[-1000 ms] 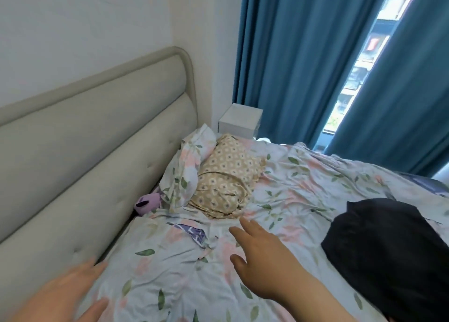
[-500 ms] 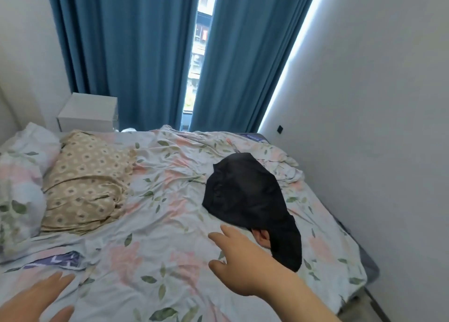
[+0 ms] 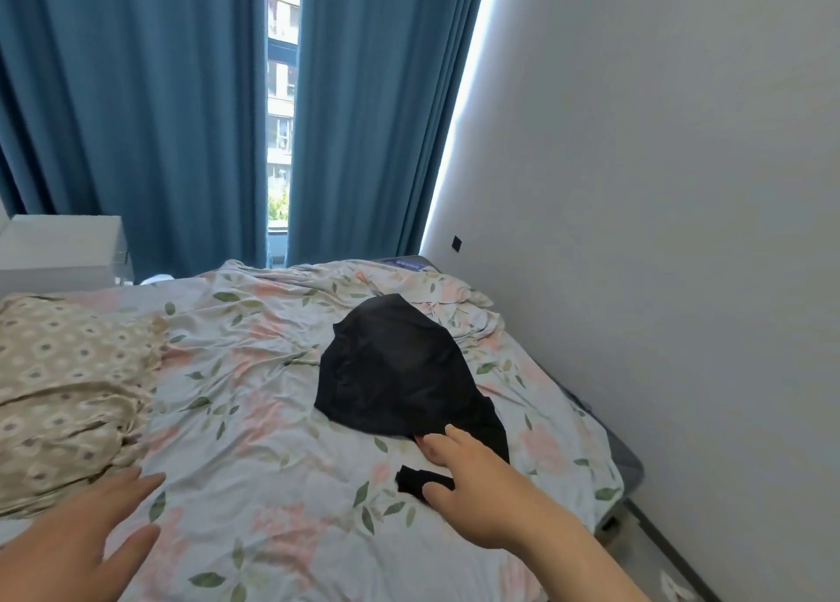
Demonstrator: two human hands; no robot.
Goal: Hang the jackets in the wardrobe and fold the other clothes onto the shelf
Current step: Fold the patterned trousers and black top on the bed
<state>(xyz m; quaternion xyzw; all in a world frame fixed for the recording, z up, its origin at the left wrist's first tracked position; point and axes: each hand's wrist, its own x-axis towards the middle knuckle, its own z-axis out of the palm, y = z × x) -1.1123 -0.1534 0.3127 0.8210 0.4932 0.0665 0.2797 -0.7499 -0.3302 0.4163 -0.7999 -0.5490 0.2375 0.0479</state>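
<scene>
A crumpled black garment point(image 3: 395, 369) lies on the floral bedspread point(image 3: 254, 419), right of the bed's middle. My right hand point(image 3: 472, 488) reaches over its near edge with fingers spread, fingertips at the black cloth, gripping nothing. Low at the left, my left hand point(image 3: 86, 538) hovers over the bedspread with its fingers relaxed and empty. No wardrobe or shelf is in view.
A beige patterned pillow point(image 3: 63, 383) lies at the left of the bed. A white bedside cabinet point(image 3: 59, 251) stands behind it. Blue curtains point(image 3: 136, 115) hang at the far side with a gap onto a window. A plain wall point(image 3: 659, 238) runs along the bed's right side.
My view has swung right from the headboard to the black garment. My right hand has moved forward to the garment's near edge, and my left hand has come further into view.
</scene>
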